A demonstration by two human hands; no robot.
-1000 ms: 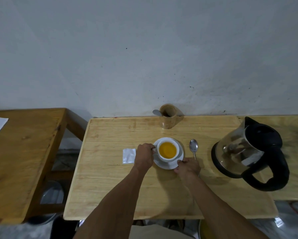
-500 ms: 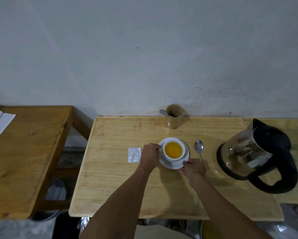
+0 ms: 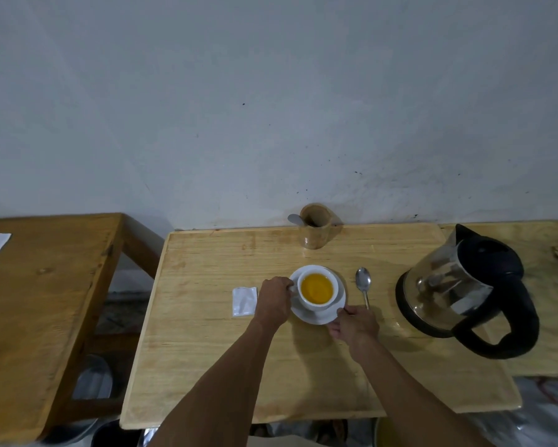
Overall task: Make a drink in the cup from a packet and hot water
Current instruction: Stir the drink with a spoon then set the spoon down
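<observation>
Nothing shifted this past second: left hand [image 3: 273, 300] still pinches the cup [image 3: 318, 290] handle at 9 o'clock, right hand [image 3: 356, 324] grips the saucer [image 3: 316, 316] rim at 5; drink looks made.

Left hand [image 3: 273, 300]: knuckles up, fingers curled closed at cup [image 3: 317, 291] handle.
Right hand [image 3: 355, 324]: fingertips pinching near saucer [image 3: 316, 314] rim.
Forearms: bare, both extended forward, converging.

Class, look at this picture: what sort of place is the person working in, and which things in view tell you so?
Probably a plain home or pantry tea corner: bare wooden tables against a scuffed white wall, an electric kettle, and a wooden holder with a spoon in it.
</observation>
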